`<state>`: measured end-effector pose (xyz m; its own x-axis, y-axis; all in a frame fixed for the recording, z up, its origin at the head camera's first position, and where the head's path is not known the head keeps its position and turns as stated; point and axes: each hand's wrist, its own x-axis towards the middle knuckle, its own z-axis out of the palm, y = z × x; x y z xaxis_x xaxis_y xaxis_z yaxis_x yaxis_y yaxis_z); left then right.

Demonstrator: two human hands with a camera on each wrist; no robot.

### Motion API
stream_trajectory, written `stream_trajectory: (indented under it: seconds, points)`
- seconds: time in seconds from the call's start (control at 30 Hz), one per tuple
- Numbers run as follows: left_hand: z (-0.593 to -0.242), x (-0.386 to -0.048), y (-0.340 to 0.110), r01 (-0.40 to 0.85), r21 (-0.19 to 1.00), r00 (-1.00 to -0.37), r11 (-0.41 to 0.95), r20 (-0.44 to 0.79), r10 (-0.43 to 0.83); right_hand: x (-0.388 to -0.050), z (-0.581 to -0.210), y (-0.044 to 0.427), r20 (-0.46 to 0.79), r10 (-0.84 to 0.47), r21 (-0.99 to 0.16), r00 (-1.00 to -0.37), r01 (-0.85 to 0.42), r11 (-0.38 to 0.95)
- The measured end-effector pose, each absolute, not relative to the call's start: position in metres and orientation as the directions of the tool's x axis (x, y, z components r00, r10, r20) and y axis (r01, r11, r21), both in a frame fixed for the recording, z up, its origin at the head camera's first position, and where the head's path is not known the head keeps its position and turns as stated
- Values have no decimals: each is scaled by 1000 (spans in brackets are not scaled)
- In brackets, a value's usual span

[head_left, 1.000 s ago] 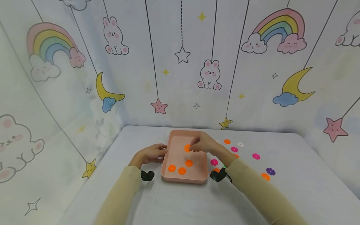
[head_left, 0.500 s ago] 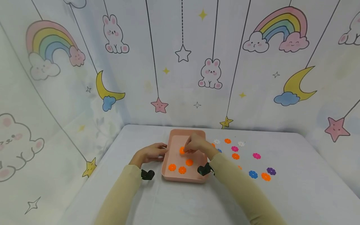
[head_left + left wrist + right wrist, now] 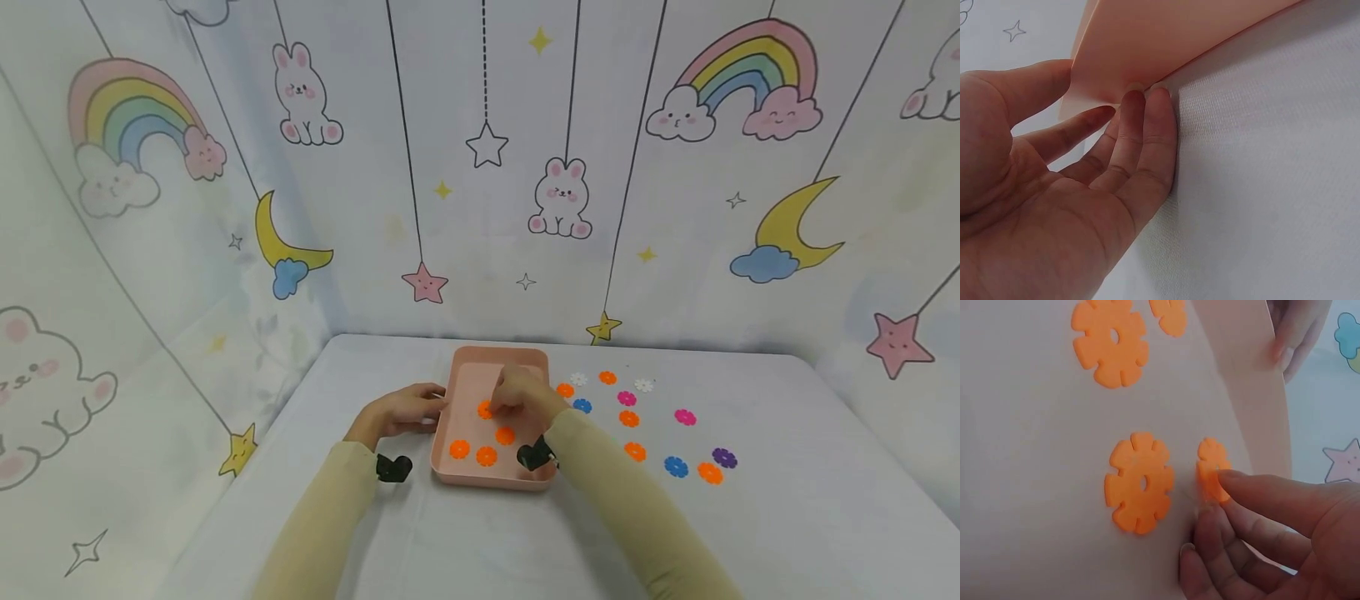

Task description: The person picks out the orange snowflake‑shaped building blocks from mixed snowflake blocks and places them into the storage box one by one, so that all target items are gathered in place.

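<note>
My right hand [image 3: 521, 392] is inside the pink tray [image 3: 491, 356], pinching an orange interlocking disc [image 3: 1211, 464] with slotted edges between thumb and fingers. That disc is low, close to the tray floor; whether it touches the floor is unclear. Three more orange discs lie flat in the tray: one at the front left [image 3: 460, 450], one beside it [image 3: 487, 456], one nearer the hand [image 3: 505, 436]. At the tray's left side, my left hand [image 3: 408, 408] touches the outer wall, thumb near the rim and relaxed fingertips [image 3: 1159, 100] low against the wall.
Loose discs lie on the white table [image 3: 390, 533] right of the tray, among them a white disc [image 3: 578, 379], a blue disc [image 3: 676, 467], a purple disc [image 3: 724, 457] and a pink disc [image 3: 685, 417]. A patterned cloth wall [image 3: 495, 250] stands behind.
My right hand has moved left and slightly nearer me with the orange disc, going lower in the tray. Several discs on the table have come into sight. My left hand has stayed put.
</note>
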<state>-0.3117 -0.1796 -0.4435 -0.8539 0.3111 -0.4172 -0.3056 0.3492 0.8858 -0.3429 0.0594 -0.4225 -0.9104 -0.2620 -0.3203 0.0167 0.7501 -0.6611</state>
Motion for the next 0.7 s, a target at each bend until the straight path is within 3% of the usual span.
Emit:
stream_trajectory:
  seconds: [0.27,0.7]
  points:
    - [-444,-312,-179,-303,885,-853,352,-417,314,-344,-424,60,-319,-261,-648,-911,9,761]
    - [-447,-313,-180,-308,887,-854,344,-417,311,-327,-392,80,-281,-417,-662,-864,-140,736]
